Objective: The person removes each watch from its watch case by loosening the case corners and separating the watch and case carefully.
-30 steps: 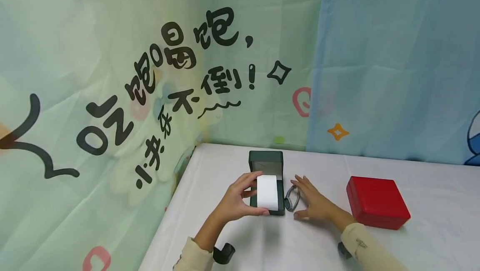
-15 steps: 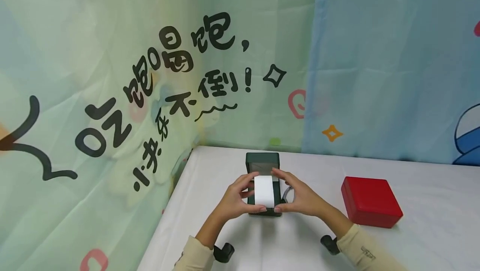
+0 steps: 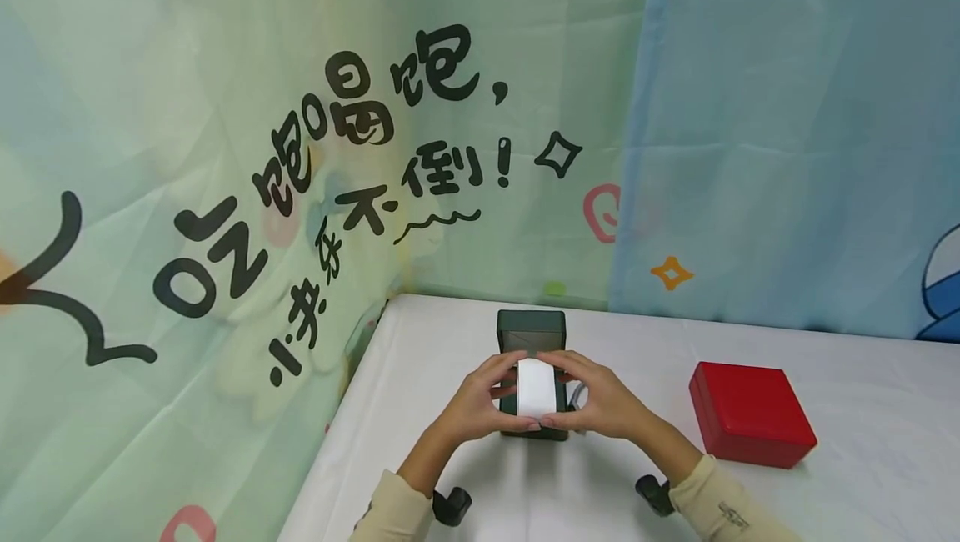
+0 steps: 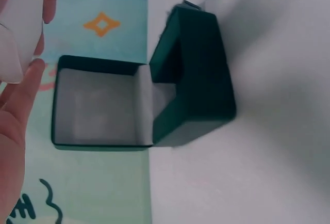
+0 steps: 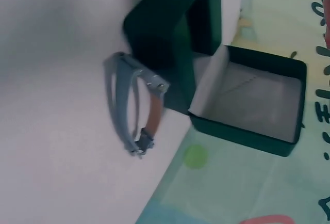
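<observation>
A small white cushion (image 3: 536, 389) is held up in front of the open dark green watch box (image 3: 531, 328) in the head view. My left hand (image 3: 478, 398) grips it from the left, thumb below and fingers at its top. From the right, my right hand (image 3: 604, 397) pinches the same cushion near its top and bottom edges. A wristwatch (image 5: 122, 100) stands on its side on the table beside the box, mostly covered by my right hand in the head view. The left wrist view shows the cushion (image 4: 20, 25) apart from the box (image 4: 201, 72), whose lid is raised.
A closed red box (image 3: 752, 414) sits on the white tablecloth (image 3: 645, 338) to the right, beyond my right forearm. Printed fabric (image 3: 480, 258) hangs behind the table and along its left side.
My right hand has moved left from beside the watch to the cushion, and now holds it together with my left hand. The left hand has stayed nearly in place.
</observation>
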Demonstrator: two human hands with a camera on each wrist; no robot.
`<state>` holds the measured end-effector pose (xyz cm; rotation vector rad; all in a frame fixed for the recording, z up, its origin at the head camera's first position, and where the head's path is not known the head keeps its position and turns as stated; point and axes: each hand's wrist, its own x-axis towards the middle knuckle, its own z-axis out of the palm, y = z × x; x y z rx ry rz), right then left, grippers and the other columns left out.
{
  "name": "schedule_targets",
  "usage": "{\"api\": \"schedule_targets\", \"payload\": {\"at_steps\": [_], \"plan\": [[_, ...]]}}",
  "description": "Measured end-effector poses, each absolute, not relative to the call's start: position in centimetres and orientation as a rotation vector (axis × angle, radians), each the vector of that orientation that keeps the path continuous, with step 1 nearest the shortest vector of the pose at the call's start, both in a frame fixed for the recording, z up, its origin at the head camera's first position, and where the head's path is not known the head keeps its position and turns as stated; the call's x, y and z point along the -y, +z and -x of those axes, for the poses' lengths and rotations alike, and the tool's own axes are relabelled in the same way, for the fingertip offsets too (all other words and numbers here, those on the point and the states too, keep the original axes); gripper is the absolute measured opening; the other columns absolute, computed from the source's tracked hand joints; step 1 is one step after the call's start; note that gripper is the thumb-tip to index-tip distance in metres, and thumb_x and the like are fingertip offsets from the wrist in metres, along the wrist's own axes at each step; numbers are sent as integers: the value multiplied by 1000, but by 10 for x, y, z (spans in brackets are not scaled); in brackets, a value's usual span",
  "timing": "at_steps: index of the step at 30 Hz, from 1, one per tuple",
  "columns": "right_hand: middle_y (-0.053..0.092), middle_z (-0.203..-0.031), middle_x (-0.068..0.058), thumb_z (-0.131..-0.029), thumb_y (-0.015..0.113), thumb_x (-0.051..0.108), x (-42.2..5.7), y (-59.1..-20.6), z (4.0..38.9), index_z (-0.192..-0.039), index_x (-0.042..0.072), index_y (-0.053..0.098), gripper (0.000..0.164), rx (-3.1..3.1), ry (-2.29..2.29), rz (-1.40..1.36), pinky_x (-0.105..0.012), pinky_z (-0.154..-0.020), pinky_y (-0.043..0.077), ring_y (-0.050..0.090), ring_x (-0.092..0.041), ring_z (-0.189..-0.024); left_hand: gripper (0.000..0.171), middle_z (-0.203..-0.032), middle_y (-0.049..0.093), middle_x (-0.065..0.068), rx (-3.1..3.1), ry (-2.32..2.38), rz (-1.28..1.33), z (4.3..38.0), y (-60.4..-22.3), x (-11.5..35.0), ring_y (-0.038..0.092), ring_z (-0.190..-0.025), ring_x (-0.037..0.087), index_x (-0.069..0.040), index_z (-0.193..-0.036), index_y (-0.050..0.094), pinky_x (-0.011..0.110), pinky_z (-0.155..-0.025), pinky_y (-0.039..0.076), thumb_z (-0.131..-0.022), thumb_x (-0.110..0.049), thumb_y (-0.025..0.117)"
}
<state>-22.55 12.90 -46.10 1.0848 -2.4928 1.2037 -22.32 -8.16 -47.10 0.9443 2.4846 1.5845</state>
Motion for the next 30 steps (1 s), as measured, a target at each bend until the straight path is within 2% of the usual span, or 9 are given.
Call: {"api": "schedule_targets", "payload": {"at_steps": [5, 10, 15, 18, 22, 30], "plan": [[57, -119, -15, -71, 78, 22, -129, -476, 240, -126, -1, 49, 66, 2614, 1136, -1057, -39, -79, 51, 58, -20, -98, 78, -134, 46, 12, -2681, 1281, -941, 242, -486, 80, 53, -115, 23, -4, -136, 38, 35, -95, 46, -71, -23, 78], [53, -124, -21, -75, 74, 29, -130, -498, 256, -128, -3, 46, 68, 2790, 1070, -1004, -51, -85, 46, 53, -36, -110, 78, -135, 48, 10, -2800, 976, -869, 257, -506, 74, 49, -119, 23, -5, -136, 39, 35, -97, 43, -73, -32, 76], [55, -122, -21, -73, 75, 31, -130, -516, 263, -125, -4, 49, 68, 2825, 956, -1044, -58, -89, 41, 46, -44, -115, 73, -126, 56, 6, -2810, 865, -882, 264, -526, 70, 53, -113, 18, -7, -132, 44, 29, -93, 45, -72, -34, 76], [54, -124, -22, -71, 76, 33, -130, -524, 263, -124, -5, 50, 70, 2851, 885, -1039, -62, -90, 38, 41, -48, -118, 76, -129, 54, 5, -2833, 791, -831, 263, -535, 69, 49, -119, 21, -8, -133, 43, 32, -98, 42, -72, -38, 75], [52, -128, -22, -73, 74, 37, -128, -531, 263, -125, -3, 50, 70, 2907, 810, -998, -62, -91, 37, 39, -48, -121, 83, -138, 47, 4, -2877, 689, -743, 260, -543, 68, 38, -128, 26, -8, -137, 40, 37, -103, 37, -71, -44, 74], [53, -128, -19, -71, 74, 42, -124, -529, 267, -127, 2, 51, 72, 2946, 727, -910, -63, -91, 36, 38, -43, -123, 73, -137, 47, 4, -2957, 596, -720, 265, -543, 66, 37, -127, 27, -10, -136, 43, 40, -100, 38, -75, -41, 71]]}}
